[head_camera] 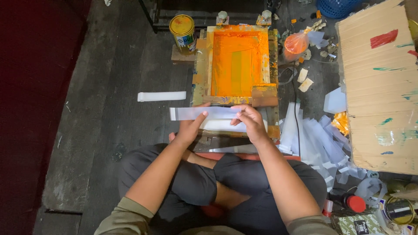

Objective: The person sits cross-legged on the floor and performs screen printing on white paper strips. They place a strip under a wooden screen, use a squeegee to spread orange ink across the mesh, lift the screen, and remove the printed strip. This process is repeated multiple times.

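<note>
Knees crossed on the dark floor, the person pinches a clear plastic strip (pixel 204 113) level between both hands: left hand (pixel 190 126) gripping mid-strip, right hand (pixel 249 119) grasping its right end. I'd say keep it taut and square over the board. Beyond sits the orange printing screen (pixel 237 63), then a yellow tin (pixel 182 28).
</note>
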